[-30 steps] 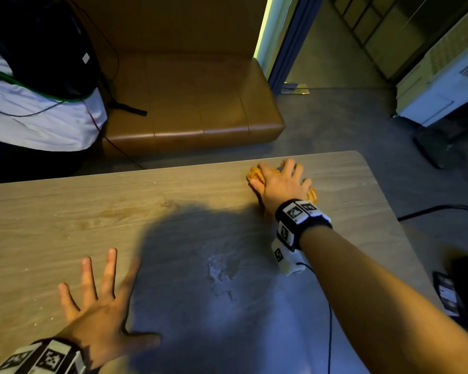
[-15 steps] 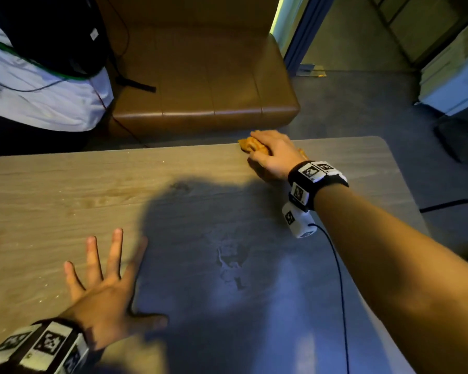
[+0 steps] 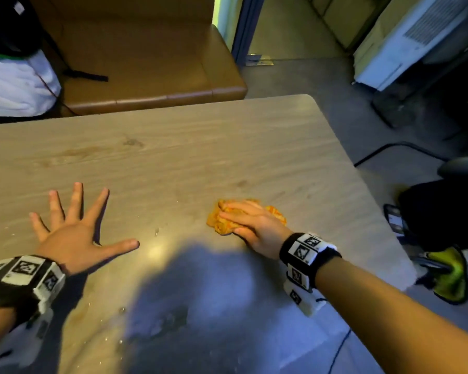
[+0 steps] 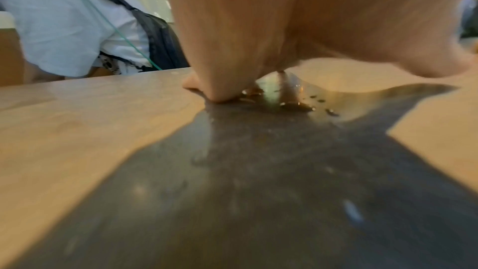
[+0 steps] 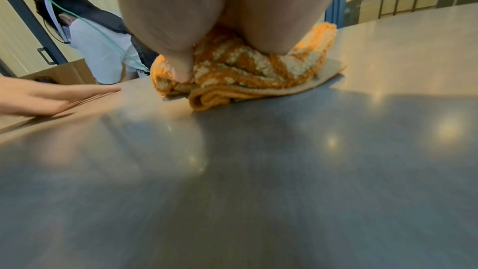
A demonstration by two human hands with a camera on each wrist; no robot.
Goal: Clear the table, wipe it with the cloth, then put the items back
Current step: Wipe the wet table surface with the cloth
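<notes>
Cloth [image 3: 229,221] — orange-and-cream knit, bunched up, sits on the wooden table [image 3: 227,147] right of centre, toward the near side. My right hand [image 3: 250,224] lies on top of it, palm down, fingers laid over the bunch and pointing left; the right wrist view shows the thumb [image 5: 181,69] tucked down into the folds, so I'm gripping it while pressing it to the tabletop. One flat corner of the cloth sticks out from under the hand on the right in that view.

My left hand [image 3: 73,233] is flat on the table at near left, fingers straight and spread wide apart, thumb out to the right, holding nothing. Well apart from the cloth.

Water droplets [image 3: 156,231] between the two hands, more [image 4: 297,101] right beside my left palm — small wet patches also in the dark shadow near me.

Far side: brown leather bench [image 3: 146,66], a person in a white shirt [image 3: 16,85] at far left. Yellow-green cloth [image 3: 453,276] on the floor off the right edge.
</notes>
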